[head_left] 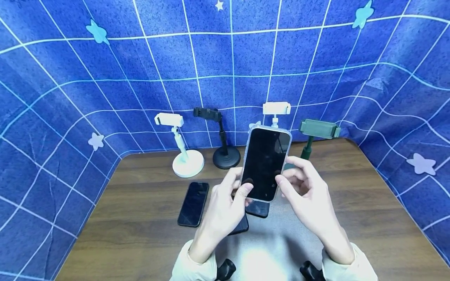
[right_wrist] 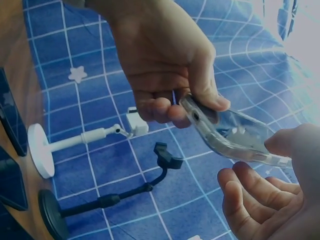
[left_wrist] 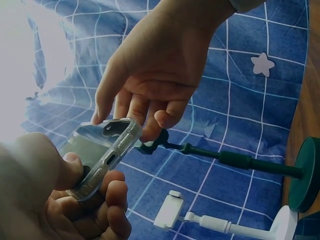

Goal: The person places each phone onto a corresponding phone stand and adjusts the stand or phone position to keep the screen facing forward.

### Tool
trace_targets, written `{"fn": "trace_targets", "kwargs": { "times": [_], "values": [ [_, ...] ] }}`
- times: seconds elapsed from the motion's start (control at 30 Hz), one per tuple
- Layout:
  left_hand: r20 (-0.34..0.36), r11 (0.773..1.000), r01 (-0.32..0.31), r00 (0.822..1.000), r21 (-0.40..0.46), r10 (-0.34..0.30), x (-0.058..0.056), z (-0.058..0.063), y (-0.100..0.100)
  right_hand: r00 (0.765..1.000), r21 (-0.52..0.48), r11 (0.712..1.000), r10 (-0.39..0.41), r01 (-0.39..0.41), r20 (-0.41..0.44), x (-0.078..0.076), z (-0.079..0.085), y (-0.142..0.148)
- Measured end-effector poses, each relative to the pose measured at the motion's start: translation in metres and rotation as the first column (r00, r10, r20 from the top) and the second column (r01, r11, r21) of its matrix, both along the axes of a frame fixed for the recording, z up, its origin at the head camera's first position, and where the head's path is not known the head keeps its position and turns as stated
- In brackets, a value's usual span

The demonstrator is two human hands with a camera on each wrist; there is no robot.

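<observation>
A blue gridded cloth wraps the back and both sides of a wooden table, whose near edge falls out of sight; pale glare washes over its front middle. Two hands come in from cream sleeves, cut off at the bottom. The left hand pinches a clear-cased phone, thumb on its lower corner and fingers tucked behind, so I can't see all their tips. The right hand has thumb and forefinger closed narrowly on the opposite side, the other fingers curled. They hold the phone up above the table, right of its middle, screen dark.

Four stands line the back edge. Nearest the back left corner is a white stand, then a black stand. A second white stand loses its lower part behind the raised phone, and a green stand, toward the back right corner, has its base mostly behind the right hand.

One dark phone lies in plain sight; another is largely under the left hand, and a third shows only its near end.
</observation>
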State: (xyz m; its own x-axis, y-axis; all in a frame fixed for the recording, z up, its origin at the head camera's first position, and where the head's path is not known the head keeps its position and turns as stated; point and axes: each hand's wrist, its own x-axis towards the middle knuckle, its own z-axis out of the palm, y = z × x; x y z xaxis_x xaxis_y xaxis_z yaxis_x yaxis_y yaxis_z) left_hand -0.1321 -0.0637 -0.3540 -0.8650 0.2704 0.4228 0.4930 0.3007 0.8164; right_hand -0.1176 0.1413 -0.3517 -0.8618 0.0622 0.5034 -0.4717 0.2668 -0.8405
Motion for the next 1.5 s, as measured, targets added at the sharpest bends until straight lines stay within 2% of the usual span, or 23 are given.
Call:
{"fn": "trace_targets", "kwargs": {
  "times": [0.23,0.47,0.73,1.03,1.3,1.5],
  "values": [
    [-0.026,0.998,-0.023,0.999,-0.054,0.021,0.0001,-0.0018,0.0017,1.000,-0.008,1.000,-0.009,0.009,-0.004,-0.0011,0.0005,0.0017],
    [-0.065,0.994,-0.070,0.996,-0.090,0.064,0.0003,-0.0024,0.0023,0.999,0.069,0.997,-0.033,0.033,-0.003,-0.0014,0.0004,0.0018],
    [-0.154,0.985,-0.106,0.984,-0.135,0.085,0.0003,-0.0009,0.0032,0.998,0.079,0.996,-0.046,0.044,0.036,-0.0021,0.0002,0.0029],
    [-0.137,0.992,-0.081,0.988,-0.094,0.068,0.0044,0.0012,0.0020,0.996,0.071,0.997,-0.006,0.000,0.084,-0.0040,-0.0004,0.0041],
    [-0.244,0.999,-0.031,0.969,-0.042,0.020,0.0062,0.0010,0.0037,0.982,-0.011,0.995,0.103,-0.103,0.159,-0.0085,-0.0024,0.0066],
    [-0.255,0.997,-0.014,0.967,-0.078,-0.006,0.0044,0.0024,0.0018,0.987,-0.021,0.995,0.096,-0.094,0.130,-0.0099,-0.0049,0.0081]
  ]
}}
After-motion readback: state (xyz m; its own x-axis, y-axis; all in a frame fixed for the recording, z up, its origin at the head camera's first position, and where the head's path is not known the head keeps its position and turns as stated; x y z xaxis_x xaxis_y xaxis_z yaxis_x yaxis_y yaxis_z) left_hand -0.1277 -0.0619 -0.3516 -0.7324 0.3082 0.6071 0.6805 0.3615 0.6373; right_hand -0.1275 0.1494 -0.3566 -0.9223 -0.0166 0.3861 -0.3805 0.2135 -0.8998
